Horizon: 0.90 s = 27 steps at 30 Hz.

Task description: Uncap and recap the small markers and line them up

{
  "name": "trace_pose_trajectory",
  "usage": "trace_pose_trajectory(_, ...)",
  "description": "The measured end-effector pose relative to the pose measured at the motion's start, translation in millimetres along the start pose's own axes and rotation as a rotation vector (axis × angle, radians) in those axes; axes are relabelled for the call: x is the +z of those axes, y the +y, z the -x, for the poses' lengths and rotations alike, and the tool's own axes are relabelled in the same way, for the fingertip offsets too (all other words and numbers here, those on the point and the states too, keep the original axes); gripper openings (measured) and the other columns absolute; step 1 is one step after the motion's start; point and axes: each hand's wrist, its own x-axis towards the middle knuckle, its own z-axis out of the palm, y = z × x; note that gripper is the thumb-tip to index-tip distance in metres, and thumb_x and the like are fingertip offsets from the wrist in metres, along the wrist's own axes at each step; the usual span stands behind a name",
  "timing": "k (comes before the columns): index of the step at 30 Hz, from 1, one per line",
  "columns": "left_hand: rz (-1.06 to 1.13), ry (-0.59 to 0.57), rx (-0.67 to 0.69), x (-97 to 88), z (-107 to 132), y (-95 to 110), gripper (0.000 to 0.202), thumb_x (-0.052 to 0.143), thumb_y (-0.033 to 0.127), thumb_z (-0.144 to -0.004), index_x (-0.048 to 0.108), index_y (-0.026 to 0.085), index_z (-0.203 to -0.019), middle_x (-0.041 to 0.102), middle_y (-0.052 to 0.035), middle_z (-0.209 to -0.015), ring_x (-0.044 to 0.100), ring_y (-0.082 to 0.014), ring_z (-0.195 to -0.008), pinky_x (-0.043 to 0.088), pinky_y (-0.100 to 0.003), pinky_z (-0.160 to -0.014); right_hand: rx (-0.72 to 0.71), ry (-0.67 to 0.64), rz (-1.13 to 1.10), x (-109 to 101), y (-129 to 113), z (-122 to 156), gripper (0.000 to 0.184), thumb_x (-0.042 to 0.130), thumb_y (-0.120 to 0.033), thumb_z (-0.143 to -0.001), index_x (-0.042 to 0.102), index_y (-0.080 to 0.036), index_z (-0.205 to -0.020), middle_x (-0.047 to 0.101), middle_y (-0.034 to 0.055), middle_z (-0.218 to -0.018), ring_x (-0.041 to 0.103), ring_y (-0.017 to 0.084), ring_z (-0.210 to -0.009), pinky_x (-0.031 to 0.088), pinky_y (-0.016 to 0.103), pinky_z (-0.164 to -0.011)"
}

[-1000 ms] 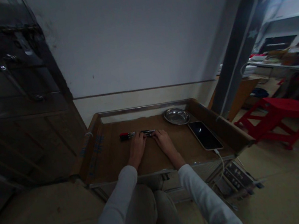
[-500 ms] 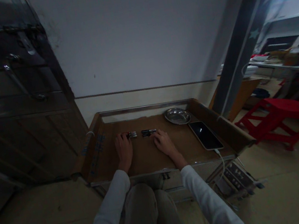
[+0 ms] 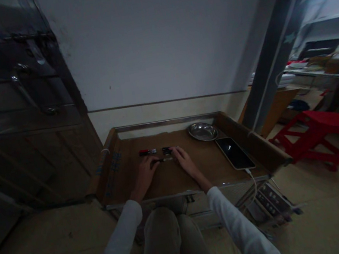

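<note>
Between the fingertips of my left hand point(image 3: 147, 170) is a slim pen-like stick point(image 3: 167, 159), dark at the held end and pale at the other. It points right, low over the brown tabletop. Beyond that hand lies a red-and-silver pen-like stick point(image 3: 147, 152), apart from the fingers. My right hand point(image 3: 184, 160) has its fingers a little apart and bent. Its fingertips touch or cover the right end of a small row of black pen-like sticks point(image 3: 166, 150). How many lie there is too dark to tell.
A round metal dish point(image 3: 203, 131) sits at the back right of the tray-like table point(image 3: 134, 186). In front of it lies a phone point(image 3: 235, 153) with a white cable point(image 3: 253, 180) running off the edge. Raised sides bound the table; a red stool point(image 3: 330, 129) stands to the right.
My left hand has left the red-and-silver stick and come nearer and rightward, now with a dark-and-pale stick in its fingers. My right hand stays by the black sticks.
</note>
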Motion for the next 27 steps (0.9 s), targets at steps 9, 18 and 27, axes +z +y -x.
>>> trace_pose_trajectory(9, 0.367, 0.141, -0.099, 27.8, -36, 55, 0.038, 0.061, 0.022, -0.079, 0.051, 0.022, -0.116, 0.064, -0.0043, -0.098, 0.062, -0.0151, -0.090, 0.050, -0.031, -0.083, 0.325, -0.106, -0.646, -11, 10, -1, 0.028, 0.060, -0.040, -0.077, 0.066, -0.019, -0.093, 0.068, 0.0066, -0.094, 0.064, 0.015, -0.077, 0.052, 0.025, -0.064)
trace_pose_trajectory(18, 0.488, 0.335, -0.296, 15.6, -36, 26, 0.022, 0.058, 0.026, -0.080, 0.061, 0.017, -0.100, 0.067, -0.0067, -0.098, 0.062, -0.0155, -0.090, 0.049, -0.030, -0.083, 0.263, -0.028, -0.625, -21, 17, -1, 0.036, 0.072, -0.038, -0.066, 0.067, -0.018, -0.096, 0.068, 0.0057, -0.102, 0.064, 0.018, -0.093, 0.048, 0.037, -0.095)
trace_pose_trajectory(27, 0.089, -0.013, -0.102, 51.7, -23, 7, 0.003, 0.060, 0.015, -0.078, 0.059, 0.017, -0.079, 0.064, -0.0033, -0.084, 0.060, -0.0173, -0.083, 0.048, -0.033, -0.079, -0.159, -0.052, 0.129, -22, 12, 1, 0.021, 0.057, -0.033, -0.081, 0.066, -0.024, -0.098, 0.067, 0.0046, -0.105, 0.060, 0.020, -0.100, 0.045, 0.040, -0.094)
